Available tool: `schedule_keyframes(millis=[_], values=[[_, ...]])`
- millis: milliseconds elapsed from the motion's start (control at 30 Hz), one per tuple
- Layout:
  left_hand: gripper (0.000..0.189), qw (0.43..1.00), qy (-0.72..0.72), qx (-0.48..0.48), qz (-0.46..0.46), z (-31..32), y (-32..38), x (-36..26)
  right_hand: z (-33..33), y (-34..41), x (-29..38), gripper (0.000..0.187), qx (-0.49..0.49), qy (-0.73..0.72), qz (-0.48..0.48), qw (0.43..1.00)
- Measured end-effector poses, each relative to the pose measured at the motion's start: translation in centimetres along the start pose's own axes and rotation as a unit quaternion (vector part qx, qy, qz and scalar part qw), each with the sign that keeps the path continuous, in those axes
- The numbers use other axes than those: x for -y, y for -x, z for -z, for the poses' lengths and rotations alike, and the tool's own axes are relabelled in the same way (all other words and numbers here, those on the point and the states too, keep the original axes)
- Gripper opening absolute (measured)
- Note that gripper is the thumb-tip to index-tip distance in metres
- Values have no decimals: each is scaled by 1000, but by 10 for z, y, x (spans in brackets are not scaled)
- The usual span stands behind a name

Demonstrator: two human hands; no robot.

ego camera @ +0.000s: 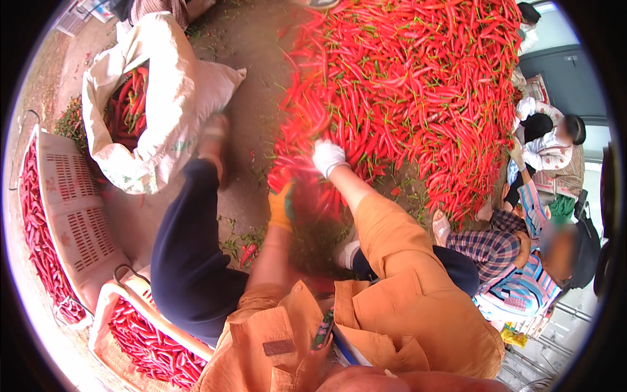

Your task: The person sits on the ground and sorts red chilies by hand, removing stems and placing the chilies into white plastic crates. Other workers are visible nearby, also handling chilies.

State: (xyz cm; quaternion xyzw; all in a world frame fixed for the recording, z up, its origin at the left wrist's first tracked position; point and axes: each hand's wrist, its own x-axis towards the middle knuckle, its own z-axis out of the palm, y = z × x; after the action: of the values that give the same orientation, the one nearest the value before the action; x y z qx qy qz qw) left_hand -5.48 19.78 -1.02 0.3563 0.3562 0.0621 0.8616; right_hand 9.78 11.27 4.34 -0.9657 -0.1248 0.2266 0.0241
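My left hand [281, 206], in an orange and green glove, has red chili peppers [279, 178] at its fingers and appears closed around them. Up and to the right of it, my right hand [329, 158] wears a white glove and touches the near edge of a large heap of red chilies [406, 83]. Its fingertips are partly hidden, so whether it grips any is unclear. Blurred red chilies lie between and below the two hands. Many chilies in the heap have green stems.
At left, an open white woven sack [169, 103] holds chilies. Two plastic crates, one white [81, 210] and one pale orange [161, 318], contain more. Several people sit along the right, one in a striped top [519, 289]. Stems and leaves litter the floor [250, 127].
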Motion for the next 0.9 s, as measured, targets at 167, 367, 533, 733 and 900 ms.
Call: schedule_keyframes(millis=[167,367,533,733,900], values=[[24,997,62,25,42,0,-6,6,-11,2,-6,27,44,34,75,996],[17,995,-32,91,-10,-14,23,-23,-2,27,-19,29,93,65,124,986],[26,985,-67,155,-16,-31,40,-33,17,44,-31,37,-14,-86,95,992],[21,956,-127,260,-42,-49,50,-34,24,94,-44,31,-157,-227,158,948],[33,935,-184,304,-11,-47,58,-37,39,111,-56,32,-66,-215,199,954]])
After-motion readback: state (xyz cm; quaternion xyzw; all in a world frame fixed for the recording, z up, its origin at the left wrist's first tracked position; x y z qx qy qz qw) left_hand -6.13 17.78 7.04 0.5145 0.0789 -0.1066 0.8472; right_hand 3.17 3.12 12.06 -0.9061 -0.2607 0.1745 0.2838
